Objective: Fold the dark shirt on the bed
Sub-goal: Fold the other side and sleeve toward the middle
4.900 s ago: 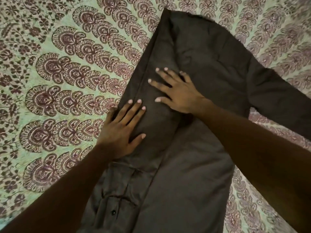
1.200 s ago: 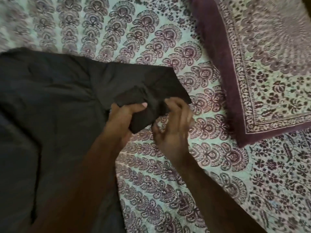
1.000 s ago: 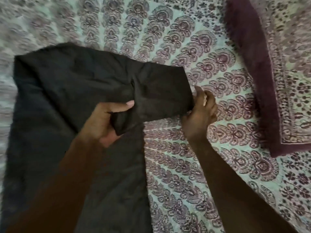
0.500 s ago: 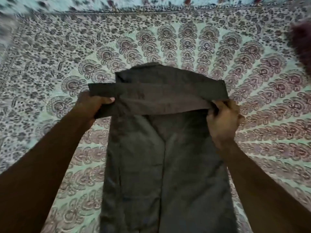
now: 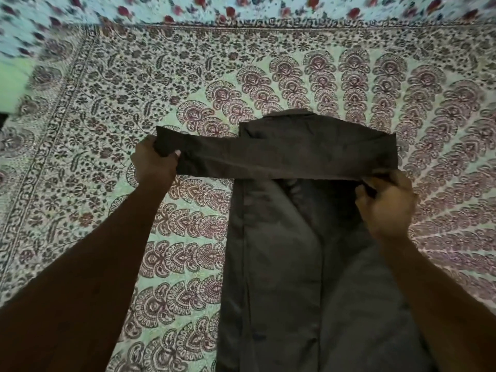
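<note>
Dark brown cloth shirt point(image 5: 281, 264) lies lengthwise on the green-and-maroon printed bedspread point(image 5: 188, 98), its long sleeve point(image 5: 281, 157) stretched across the collar end. The left hand point(image 5: 154, 167) pinches the cuff end, out past the body's edge; the right hand point(image 5: 386, 205) grips the sleeve's fold at the opposite edge. The fabric looks light, limp and easily creased, so holding both ends taut should stop it sagging.

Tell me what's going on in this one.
A person is folding a dark shirt laid on a patterned bedspread. The left hand grips the free end of the sleeve; the right hand pinches it at the shirt's right edge, holding it stretched across the shirt's top.
</note>
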Demonstrator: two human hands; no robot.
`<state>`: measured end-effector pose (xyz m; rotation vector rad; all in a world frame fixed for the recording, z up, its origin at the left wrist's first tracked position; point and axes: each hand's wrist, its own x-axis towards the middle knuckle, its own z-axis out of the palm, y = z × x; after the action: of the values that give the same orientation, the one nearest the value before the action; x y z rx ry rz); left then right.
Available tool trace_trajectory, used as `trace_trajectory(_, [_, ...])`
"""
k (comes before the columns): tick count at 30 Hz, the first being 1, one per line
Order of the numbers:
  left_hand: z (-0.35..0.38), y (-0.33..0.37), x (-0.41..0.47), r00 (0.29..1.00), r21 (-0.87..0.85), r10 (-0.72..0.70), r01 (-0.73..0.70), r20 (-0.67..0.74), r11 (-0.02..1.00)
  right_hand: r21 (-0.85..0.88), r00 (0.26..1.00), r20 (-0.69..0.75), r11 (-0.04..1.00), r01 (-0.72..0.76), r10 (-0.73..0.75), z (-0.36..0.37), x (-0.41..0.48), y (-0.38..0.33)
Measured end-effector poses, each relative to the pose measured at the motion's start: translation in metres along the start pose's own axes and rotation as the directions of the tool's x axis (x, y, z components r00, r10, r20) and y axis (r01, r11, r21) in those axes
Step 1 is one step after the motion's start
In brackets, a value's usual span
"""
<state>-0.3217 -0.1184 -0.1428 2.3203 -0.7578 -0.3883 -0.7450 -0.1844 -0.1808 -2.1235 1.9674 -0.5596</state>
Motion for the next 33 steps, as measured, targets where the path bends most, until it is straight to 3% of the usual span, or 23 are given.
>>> trace_trajectory(3, [0.001,-0.005,0.010,0.999,0.028,-0.030,0.031,-0.023,0.999,0.067,0.993,0.033,0.992,0.111,-0.113,0.007,0.001,-0.007])
trace_trajectory(5, [0.007,-0.008,0.010,0.992,0.046,-0.127,0.126,0.017,0.991,0.091,0.979,0.094,0.981,0.172,-0.181,0.012,0.001,-0.011])
trace_trajectory(7, [0.015,-0.012,-0.001,0.981,0.228,-0.194,0.184,0.020,0.956,0.081,0.965,0.137,0.974,0.214,-0.223,0.017,-0.002,-0.016])
trace_trajectory(8, [0.018,-0.010,-0.014,0.987,0.339,-0.163,0.149,0.012,0.929,0.070,0.964,0.148,0.975,0.212,-0.220,0.020,-0.003,-0.017])
trace_trajectory(10, [0.030,-0.008,-0.041,0.994,0.423,0.071,-0.100,0.084,0.900,0.055,0.970,0.165,0.983,0.173,-0.180,0.024,-0.008,-0.018])
trace_trajectory(11, [0.038,-0.006,-0.056,0.956,0.376,0.234,-0.285,0.176,0.882,0.050,0.973,0.166,0.987,0.156,-0.162,0.026,-0.010,-0.016])
trace_trajectory(13, [0.056,-0.003,-0.082,0.746,0.190,0.543,-0.640,0.386,0.745,0.073,0.974,0.157,0.986,0.151,-0.161,0.030,-0.015,-0.013])
trace_trajectory(15, [0.079,0.004,-0.110,0.508,0.098,0.662,-0.827,0.551,0.554,0.134,0.973,0.159,0.980,0.146,-0.167,0.036,-0.017,-0.014])
trace_trajectory(16, [0.089,0.010,-0.125,0.453,0.113,0.650,-0.862,0.610,0.494,0.164,0.973,0.167,0.977,0.135,-0.162,0.039,-0.017,-0.015])
trace_trajectory(17, [0.098,0.015,-0.138,0.451,0.154,0.616,-0.867,0.645,0.474,0.184,0.972,0.179,0.976,0.120,-0.153,0.041,-0.017,-0.016])
trace_trajectory(20, [0.113,0.021,-0.154,0.587,0.347,0.509,-0.799,0.630,0.492,0.172,0.956,0.242,0.977,0.124,-0.164,0.039,-0.017,-0.018])
trace_trajectory(24, [0.111,0.026,-0.153,0.688,0.512,0.468,-0.725,0.554,0.460,-0.106,0.962,0.259,0.987,0.118,-0.087,0.017,-0.029,-0.009])
trace_trajectory(29, [0.114,0.033,-0.157,0.689,0.487,0.470,-0.724,0.552,0.489,-0.170,0.947,0.301,0.984,-0.060,0.110,0.007,-0.048,0.011])
trace_trajectory(33, [0.127,0.032,-0.161,0.619,0.349,0.437,-0.758,0.653,0.551,-0.169,0.946,0.308,0.984,-0.052,0.102,0.011,-0.048,0.021])
